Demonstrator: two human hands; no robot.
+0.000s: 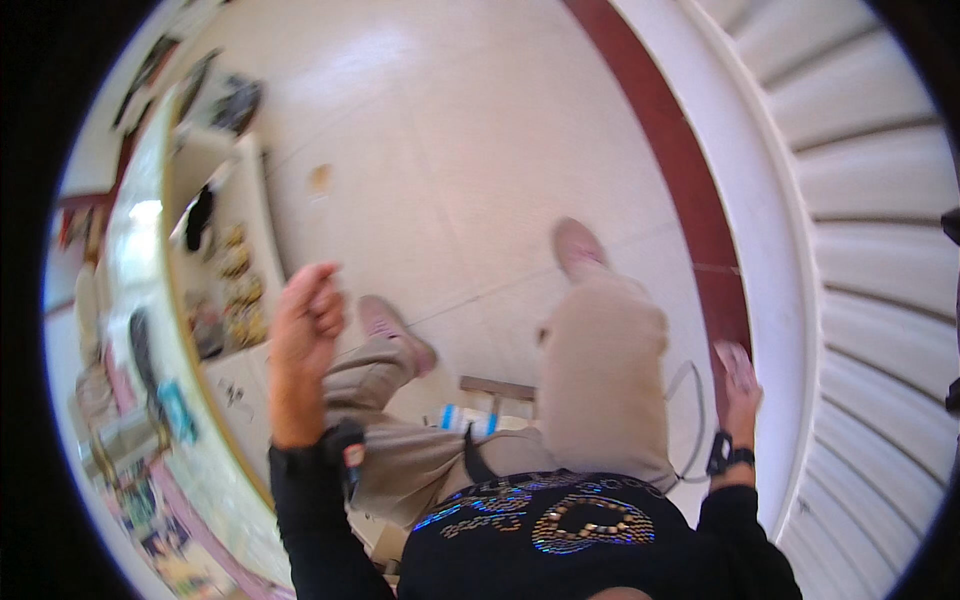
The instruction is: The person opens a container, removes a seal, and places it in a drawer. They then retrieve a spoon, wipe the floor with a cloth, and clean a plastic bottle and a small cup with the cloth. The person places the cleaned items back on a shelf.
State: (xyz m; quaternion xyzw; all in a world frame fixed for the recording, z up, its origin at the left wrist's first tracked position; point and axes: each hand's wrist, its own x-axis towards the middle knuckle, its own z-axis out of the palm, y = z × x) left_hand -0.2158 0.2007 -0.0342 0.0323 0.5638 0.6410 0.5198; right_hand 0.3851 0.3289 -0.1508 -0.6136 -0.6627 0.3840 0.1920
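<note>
My left hand (307, 311) is raised over the floor, its fingers curled; nothing can be made out in it. It is just right of a long glass-topped counter (247, 480). Low at the right side is my right hand (737, 375), blurred, beside the white wall base. A pale pinkish thing (731, 356) shows at its fingers, and I cannot tell whether it is a held object or the fingers themselves. Both wrists bear dark bands. Below, my legs in beige trousers are apart, with pink-laced shoes (580, 247) on the tiled floor.
Open shelves under the counter hold yellowish packets (244, 285) and dark items. A turquoise packet (178, 411) lies on the counter. Behind my legs are a wooden stool or frame (499, 387) and a grey cable (701, 420). A ribbed white shutter or panel (885, 255) stands at the right.
</note>
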